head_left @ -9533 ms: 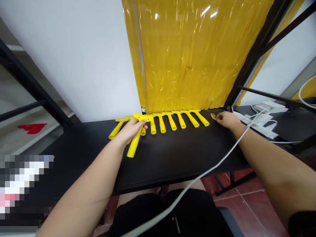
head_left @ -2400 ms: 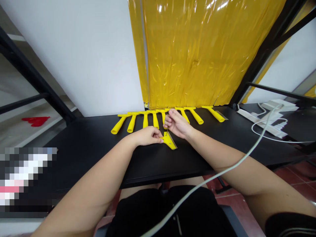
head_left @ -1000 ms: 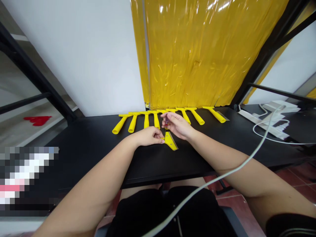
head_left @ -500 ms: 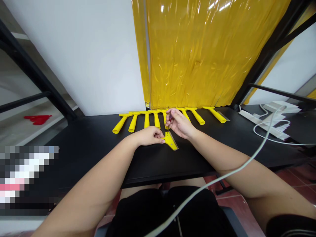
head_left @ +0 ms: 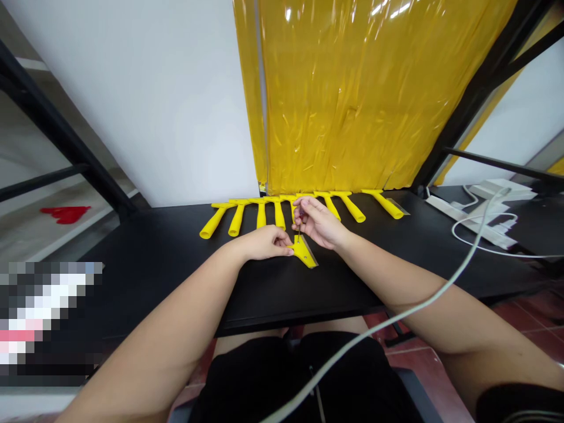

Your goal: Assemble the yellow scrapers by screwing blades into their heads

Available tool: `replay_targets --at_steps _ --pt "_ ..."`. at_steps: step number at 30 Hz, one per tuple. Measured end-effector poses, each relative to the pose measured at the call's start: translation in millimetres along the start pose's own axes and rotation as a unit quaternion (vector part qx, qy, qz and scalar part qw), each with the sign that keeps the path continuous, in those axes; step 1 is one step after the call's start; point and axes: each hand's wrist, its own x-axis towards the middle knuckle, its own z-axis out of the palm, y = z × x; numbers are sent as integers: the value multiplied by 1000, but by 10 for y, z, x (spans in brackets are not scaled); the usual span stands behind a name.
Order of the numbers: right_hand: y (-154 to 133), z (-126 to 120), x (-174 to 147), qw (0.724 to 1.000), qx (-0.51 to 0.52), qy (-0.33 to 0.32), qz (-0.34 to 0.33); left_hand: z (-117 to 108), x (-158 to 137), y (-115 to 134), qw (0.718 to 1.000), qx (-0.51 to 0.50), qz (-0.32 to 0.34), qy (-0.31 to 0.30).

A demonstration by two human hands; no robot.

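Note:
My left hand (head_left: pixel 268 242) is closed around the handle of a yellow scraper (head_left: pixel 305 254), whose head and metal blade edge point to the right. Two screws show on the scraper's head. Closed in a pinch, my right hand (head_left: pixel 319 223) grips a small screwdriver (head_left: pixel 299 233) with a dark red handle. Its thin shaft stands nearly upright, the tip at the upper screw. Behind my hands several more yellow scrapers (head_left: pixel 348 207) lie in a row, their hollow handles toward me; my right hand hides part of the row.
The black table (head_left: pixel 264 294) carries a white power strip with adapters (head_left: pixel 476 220) at the right. A pale cable (head_left: pixel 396 317) hangs across the view in front of my right forearm. A yellow plastic curtain (head_left: pixel 361 100) and a white panel (head_left: pixel 176 100) stand behind the table.
My right hand has shifted slightly left and down with the screwdriver, and its fingers have turned a little. My left hand and the scraper stay in place.

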Motion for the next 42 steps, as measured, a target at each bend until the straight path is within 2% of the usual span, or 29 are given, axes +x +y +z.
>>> replay_targets --at_steps 6,14,18,24,36,39,42 --pt "-33 -7 -26 998 -61 -7 -31 -7 -11 15 1000 -11 3 -4" --pt "-67 -46 -42 995 -81 -19 -57 -13 -19 34 1000 -5 -7 -10" --pt "-36 -69 -24 988 -118 -23 -99 -13 -22 40 1000 -7 -7 -9" --pt "-43 -62 -18 984 -127 -5 -122 -17 -24 61 1000 -5 -12 -12" --pt "-12 -82 -29 990 -118 -24 -68 -11 -11 23 1000 -6 -3 -7" --pt "-49 -81 -28 991 -121 -37 -30 -11 -10 28 1000 -9 -1 -5" --pt "-107 -30 -42 995 -70 -60 29 -14 -8 27 1000 -12 -1 -7"
